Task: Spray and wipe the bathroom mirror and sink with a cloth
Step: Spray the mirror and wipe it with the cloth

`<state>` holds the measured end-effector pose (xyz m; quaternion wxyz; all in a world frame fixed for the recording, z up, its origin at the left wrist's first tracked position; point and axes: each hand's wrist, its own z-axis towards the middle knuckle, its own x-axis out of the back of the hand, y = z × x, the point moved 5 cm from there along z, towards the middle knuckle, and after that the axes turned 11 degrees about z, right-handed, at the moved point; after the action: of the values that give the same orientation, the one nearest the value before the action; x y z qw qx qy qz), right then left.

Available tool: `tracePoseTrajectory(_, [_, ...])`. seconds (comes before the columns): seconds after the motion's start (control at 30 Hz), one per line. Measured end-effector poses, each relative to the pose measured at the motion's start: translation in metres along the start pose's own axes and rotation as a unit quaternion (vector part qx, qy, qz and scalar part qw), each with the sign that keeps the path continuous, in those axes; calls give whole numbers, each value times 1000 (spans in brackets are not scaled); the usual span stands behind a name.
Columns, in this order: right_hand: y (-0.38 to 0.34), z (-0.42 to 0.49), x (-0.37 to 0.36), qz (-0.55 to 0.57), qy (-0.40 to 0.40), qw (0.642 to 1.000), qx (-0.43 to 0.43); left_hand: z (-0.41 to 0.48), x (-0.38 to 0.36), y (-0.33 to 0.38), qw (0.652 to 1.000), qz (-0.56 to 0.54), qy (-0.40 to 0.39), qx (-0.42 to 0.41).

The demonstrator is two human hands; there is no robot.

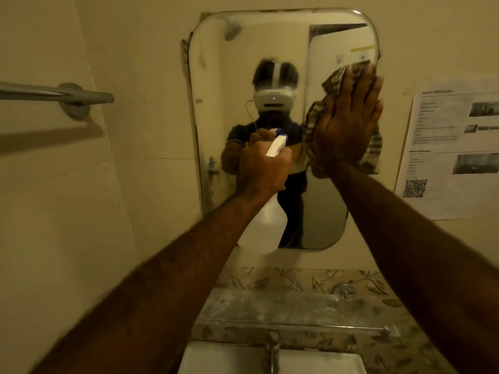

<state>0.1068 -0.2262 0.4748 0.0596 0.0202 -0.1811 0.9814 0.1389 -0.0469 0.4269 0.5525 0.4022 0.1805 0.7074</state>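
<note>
A rounded mirror [270, 49] hangs on the wall ahead. My right hand [348, 122] lies flat with straight fingers, pressing a striped cloth [334, 79] against the mirror's right side. My left hand [264, 168] grips the neck of a translucent white spray bottle [263, 228], its nozzle pointing at the glass in front of the mirror's lower middle. A white sink [221, 360] with a metal tap [271, 346] sits at the bottom edge. The mirror reflects a person wearing a headset.
A metal towel bar [62, 94] juts from the left wall. A printed sheet with a QR code [448, 149] is taped right of the mirror. A narrow glass shelf [270, 306] runs between mirror and sink, over leaf-patterned tiles [372, 287].
</note>
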Motion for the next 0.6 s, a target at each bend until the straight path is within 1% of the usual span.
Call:
tracePoseTrajectory(0.1, [-24,31,0,-20,13,1000,0,21,25,2,1000,15,17,9])
tracePoseTrajectory(0.23, [-56,51,-6,-19,21,1000,3,34,62,11,999,16,38,-11])
tracePoseTrajectory(0.33, [-83,63,-11,-4,23,1000,14,41,89,9,998,10,66,9])
tracePoseTrajectory(0.47, [-122,74,-23,22,10,999,44,47,118,2,995,20,97,20])
tracePoseTrajectory(0.6, [-162,71,-43,43,-11,994,99,47,139,-9,993,23,111,31])
